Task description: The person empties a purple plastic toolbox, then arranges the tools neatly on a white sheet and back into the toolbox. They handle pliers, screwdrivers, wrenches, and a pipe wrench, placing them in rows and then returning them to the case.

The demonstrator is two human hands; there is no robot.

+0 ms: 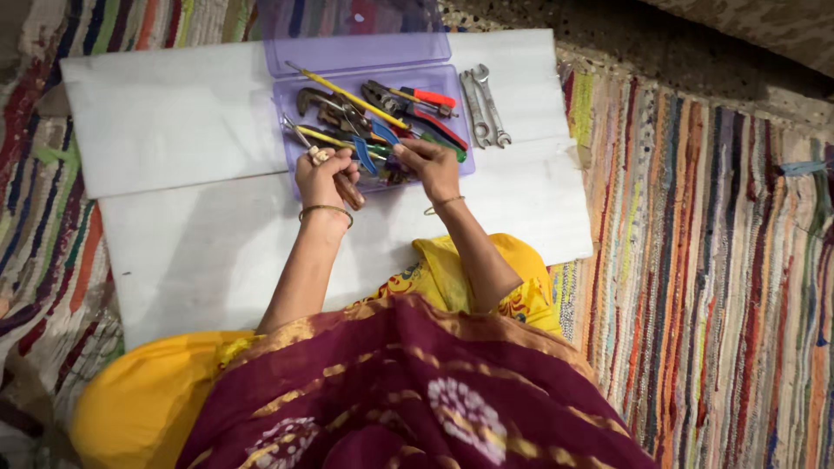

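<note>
A clear purple plastic tool box (pixel 287 94) lies open on a white board (pixel 174 130), its lid folded back. Inside are several hand tools: pliers with red handles (pixel 417 97), a yellow-handled screwdriver (pixel 347 94) and blue-handled pliers (pixel 365 155). My left hand (pixel 326 178) rests at the box's near left edge, fingers curled around a small tool there. My right hand (pixel 430 165) reaches into the near side of the box, fingers pinching a tool among the pile. Which tool each hand grips is hard to tell.
Two silver spanners (pixel 483 108) lie on the board just right of the box. A striped multicoloured rug (pixel 712 260) covers the floor around the board. My lap in yellow and maroon cloth (pixel 391 382) fills the lower frame.
</note>
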